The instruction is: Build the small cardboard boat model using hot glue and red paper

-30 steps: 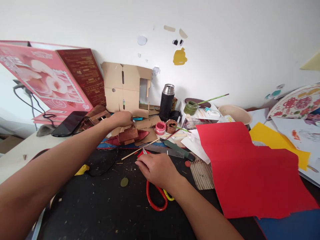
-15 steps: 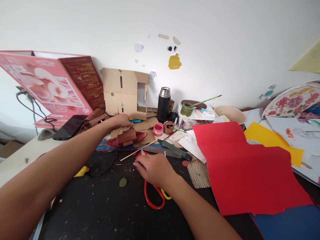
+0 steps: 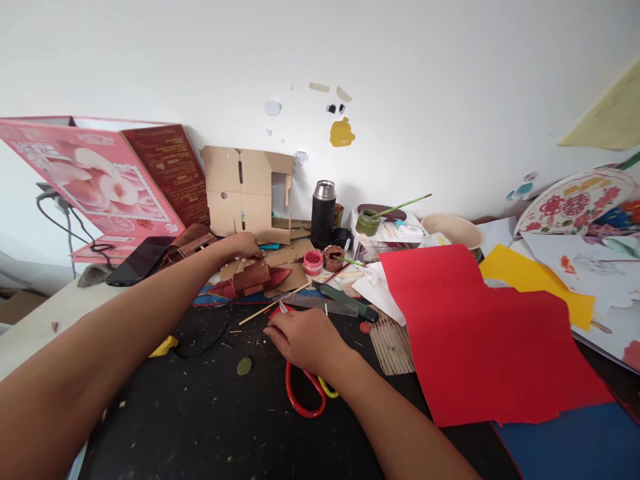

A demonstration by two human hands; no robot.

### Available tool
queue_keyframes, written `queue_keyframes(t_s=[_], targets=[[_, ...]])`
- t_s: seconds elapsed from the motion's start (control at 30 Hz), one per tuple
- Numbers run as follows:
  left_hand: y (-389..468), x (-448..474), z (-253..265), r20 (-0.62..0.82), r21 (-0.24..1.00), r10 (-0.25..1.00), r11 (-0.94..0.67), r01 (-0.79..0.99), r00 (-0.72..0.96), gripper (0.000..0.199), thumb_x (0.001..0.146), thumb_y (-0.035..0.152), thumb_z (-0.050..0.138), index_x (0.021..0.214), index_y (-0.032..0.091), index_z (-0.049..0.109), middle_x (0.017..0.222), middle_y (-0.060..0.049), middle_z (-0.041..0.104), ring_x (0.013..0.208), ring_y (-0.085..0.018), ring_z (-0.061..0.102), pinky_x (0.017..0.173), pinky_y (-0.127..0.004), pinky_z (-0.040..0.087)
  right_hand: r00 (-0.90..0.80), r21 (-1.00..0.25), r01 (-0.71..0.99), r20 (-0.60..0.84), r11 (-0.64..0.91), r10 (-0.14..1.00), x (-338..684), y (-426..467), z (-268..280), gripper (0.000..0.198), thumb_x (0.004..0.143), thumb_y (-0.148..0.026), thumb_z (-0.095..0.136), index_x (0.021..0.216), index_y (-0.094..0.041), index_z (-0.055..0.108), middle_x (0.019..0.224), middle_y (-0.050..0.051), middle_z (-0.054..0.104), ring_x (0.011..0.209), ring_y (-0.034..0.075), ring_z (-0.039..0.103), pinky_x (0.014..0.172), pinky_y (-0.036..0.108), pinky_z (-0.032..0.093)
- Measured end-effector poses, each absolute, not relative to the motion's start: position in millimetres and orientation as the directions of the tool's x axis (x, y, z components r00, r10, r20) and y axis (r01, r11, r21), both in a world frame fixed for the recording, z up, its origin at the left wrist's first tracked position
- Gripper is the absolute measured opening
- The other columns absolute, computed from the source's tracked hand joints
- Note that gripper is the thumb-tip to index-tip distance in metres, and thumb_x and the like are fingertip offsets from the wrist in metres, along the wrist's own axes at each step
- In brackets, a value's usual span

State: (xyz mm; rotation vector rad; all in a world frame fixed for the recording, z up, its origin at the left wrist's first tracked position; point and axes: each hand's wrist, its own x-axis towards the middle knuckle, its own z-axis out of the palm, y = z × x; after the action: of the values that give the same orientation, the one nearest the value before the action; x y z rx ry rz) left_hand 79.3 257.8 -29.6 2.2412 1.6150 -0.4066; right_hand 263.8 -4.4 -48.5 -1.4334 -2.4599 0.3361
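My left hand reaches to the back of the table, fingers curled down among cardboard scraps; what they grip is hidden. Just in front of it lies a reddish-brown boat-shaped model. My right hand rests closed on the black tabletop, fingers bent together. A pale pointed tip sticks out past its fingers, over a small piece of red paper; its kind is unclear. Below the palm show the handles of red and yellow scissors, their blades covered by the hand. A wooden stick lies close by.
A green-handled saw, paint jars and a black thermos stand or lie behind my right hand. Large red paper covers the right side. At left are a phone, a pink box and a yellow tool.
The view has tilted and shifted slightly. Both hands keep nearly the same places and poses; nothing is visibly picked up or put down.
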Motion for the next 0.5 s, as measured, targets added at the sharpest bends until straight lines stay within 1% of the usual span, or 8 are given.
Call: queue_keyframes(t_s=[0.17, 0.3, 0.43, 0.5], targets=[[257.6, 80.7, -25.1, -0.424, 0.128, 0.851, -0.282, 0.951, 0.310, 0.047, 0.071, 0.067, 0.071, 0.062, 0.021, 0.072, 0.063, -0.011, 0.073, 0.070, -0.028, 0.073, 0.069, -0.035, 0.056, -0.471, -0.333, 0.808, 0.132, 0.486, 0.872, 264.5, -5.0, -45.9, 0.029, 0.115, -0.040, 0.057, 0.105, -0.019, 0.075, 0.103, 0.009, 0.085, 0.097, 0.023, 0.082, 0.072, 0.030, 0.047], [250.6, 82.2, -20.3, -0.397, 0.146, 0.864, -0.274, 0.951, 0.310, 0.041, 0.065, 0.063, 0.073, 0.059, 0.022, 0.070, 0.071, -0.015, 0.078, 0.072, -0.031, 0.076, 0.068, -0.037, 0.057, -0.471, -0.314, 0.822, 0.097, 0.476, 0.877, 266.0, -5.4, -42.4, 0.031, 0.116, -0.041, 0.055, 0.106, -0.019, 0.075, 0.106, 0.009, 0.085, 0.099, 0.024, 0.081, 0.072, 0.030, 0.047], [238.7, 78.4, -4.8, -0.326, 0.175, 0.885, -0.289, 0.941, 0.332, 0.039, 0.072, 0.059, 0.068, 0.060, 0.022, 0.070, 0.079, -0.015, 0.082, 0.074, -0.030, 0.077, 0.070, -0.035, 0.057, -0.461, -0.315, 0.827, 0.098, 0.467, 0.882, 266.2, -5.0, -42.2, 0.030, 0.115, -0.042, 0.056, 0.107, -0.021, 0.076, 0.105, 0.008, 0.085, 0.096, 0.022, 0.080, 0.073, 0.028, 0.047], [230.9, 72.3, 10.3, -0.258, 0.178, 0.909, -0.290, 0.940, 0.329, 0.040, 0.077, 0.058, 0.063, 0.065, 0.021, 0.073, 0.082, -0.016, 0.082, 0.076, -0.031, 0.078, 0.071, -0.035, 0.057, -0.463, -0.318, 0.823, 0.106, 0.471, 0.880, 265.8, -4.6, -42.7, 0.030, 0.115, -0.042, 0.057, 0.106, -0.020, 0.076, 0.104, 0.009, 0.085, 0.095, 0.022, 0.080, 0.073, 0.028, 0.047]])
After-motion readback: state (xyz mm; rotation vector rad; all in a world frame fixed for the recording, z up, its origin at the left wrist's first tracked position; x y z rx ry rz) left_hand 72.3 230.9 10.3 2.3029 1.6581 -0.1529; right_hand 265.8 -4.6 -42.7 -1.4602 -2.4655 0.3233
